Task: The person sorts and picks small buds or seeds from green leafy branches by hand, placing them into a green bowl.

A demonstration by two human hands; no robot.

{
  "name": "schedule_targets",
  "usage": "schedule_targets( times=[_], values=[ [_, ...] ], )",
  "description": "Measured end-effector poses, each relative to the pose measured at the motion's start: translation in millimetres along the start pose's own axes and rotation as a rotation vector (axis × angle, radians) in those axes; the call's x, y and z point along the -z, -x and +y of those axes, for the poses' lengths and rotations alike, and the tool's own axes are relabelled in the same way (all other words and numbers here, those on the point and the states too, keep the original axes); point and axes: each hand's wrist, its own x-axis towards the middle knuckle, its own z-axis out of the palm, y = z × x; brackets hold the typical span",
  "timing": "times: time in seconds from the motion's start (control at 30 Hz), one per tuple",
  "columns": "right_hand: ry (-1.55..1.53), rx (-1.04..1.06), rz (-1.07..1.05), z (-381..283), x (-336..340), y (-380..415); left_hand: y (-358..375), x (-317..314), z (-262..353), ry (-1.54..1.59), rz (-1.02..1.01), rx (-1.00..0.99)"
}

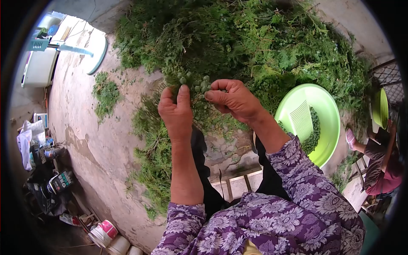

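Observation:
My left hand is closed, thumb against fingers, on an evergreen sprig that bears round green cones. Just to its right, my right hand pinches at the cones on the same sprig; its fingertips partly hide what they grip. Right of my knees stands a bright green basin with a ribbed washboard panel. Many small green cones lie inside it. A large heap of cut evergreen branches spreads beyond both hands.
More loose branches lie left of my legs on the concrete floor. Another person sits at the right edge near a green basin. Buckets and bags line the left side.

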Motion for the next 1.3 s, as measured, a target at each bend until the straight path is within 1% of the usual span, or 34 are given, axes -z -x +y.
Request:
schedule_targets(
  times=[0.07, 0.17, 0.3, 0.43, 0.5, 0.57, 0.63, 0.7, 0.73, 0.8, 0.87, 0.97, 1.03, 1.07, 1.1, 1.13, 1.17, 1.27, 1.3],
  values=[
    [0.006, 0.001, 0.003, 0, 0, 0, -3, 1, 3, 0.267, 0.009, 0.234],
    [0.035, -0.01, 0.003, -4, -3, 2, -2, 2, 0, 0.281, -0.012, 0.282],
    [0.125, -0.067, -0.046, -11, -10, 9, -4, 5, -1, 0.255, 0.05, 0.245],
    [0.025, -0.105, -0.068, -9, -10, 9, -5, 4, -2, 0.219, 0.08, 0.21],
    [0.099, -0.129, -0.121, -13, -12, 13, -4, 4, -1, 0.209, 0.081, 0.191],
    [0.141, -0.139, -0.111, -14, -12, 14, -4, 3, 3, 0.173, 0.1, 0.154],
    [0.181, -0.15, -0.1, -17, -8, 17, -7, 9, 1, 0.126, 0.129, 0.176],
    [-0.112, -0.076, -0.119, -24, 3, 20, -13, 21, -5, 0.081, 0.16, 0.196],
    [-0.111, -0.079, -0.121, -24, 7, 18, -16, 28, -9, 0.077, 0.189, 0.218],
    [-0.307, -0.043, -0.101, -21, 12, 14, -15, 29, -10, 0.069, 0.216, 0.244],
    [-0.312, -0.045, -0.061, -19, 8, 12, -13, 16, -4, 0.128, 0.2, 0.153],
    [-0.296, -0.086, -0.061, -19, 4, 10, -12, 12, -3, 0.127, 0.168, 0.152],
    [-0.092, -0.093, 0.017, -15, 4, 7, -11, 12, -3, 0.106, 0.151, 0.168],
    [-0.094, -0.097, 0.019, -14, 1, 7, -10, 12, -4, 0.086, 0.132, 0.179],
    [0.009, -0.087, 0.013, -13, -3, 6, -10, 10, -3, 0.084, 0.132, 0.183],
    [0.111, -0.076, 0.006, -13, -7, 7, -9, 7, -2, 0.141, 0.101, 0.164],
    [0.107, -0.079, 0.008, -13, -12, 8, -8, 5, -1, 0.197, 0.07, 0.144],
    [0.191, -0.025, 0.004, -13, -21, 9, -5, 1, 2, 0.178, 0.045, 0.152],
    [0.204, 0.037, 0.012, -10, -21, 7, -5, 0, 1, 0.177, 0.044, 0.155]
  ],
)
